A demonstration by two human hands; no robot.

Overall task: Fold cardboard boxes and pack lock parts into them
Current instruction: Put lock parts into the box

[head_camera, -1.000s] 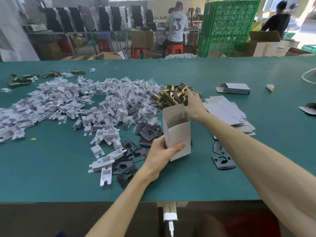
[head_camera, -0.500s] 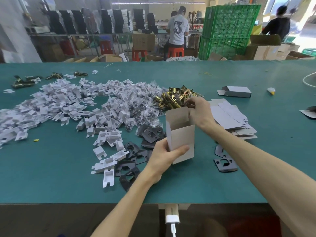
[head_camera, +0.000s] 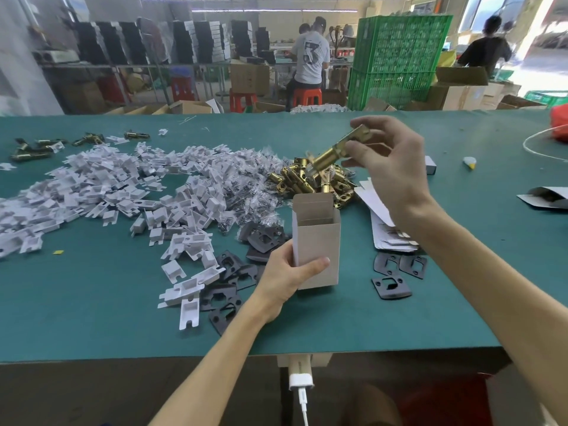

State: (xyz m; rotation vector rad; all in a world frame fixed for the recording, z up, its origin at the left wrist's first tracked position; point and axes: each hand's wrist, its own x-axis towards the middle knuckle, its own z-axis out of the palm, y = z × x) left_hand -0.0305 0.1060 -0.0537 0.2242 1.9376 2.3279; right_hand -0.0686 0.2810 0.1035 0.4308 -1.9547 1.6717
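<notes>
Pinching one brass latch slantwise in its fingertips, the right hand hovers above the open cardboard box, which the left hand clasps upright on the table. Tilted so, the latch could catch the raised flap (thin card) and tip the box. Counted: one box in hand, one latch lifted, three dark plates lying right; the heaps defy counting.
</notes>
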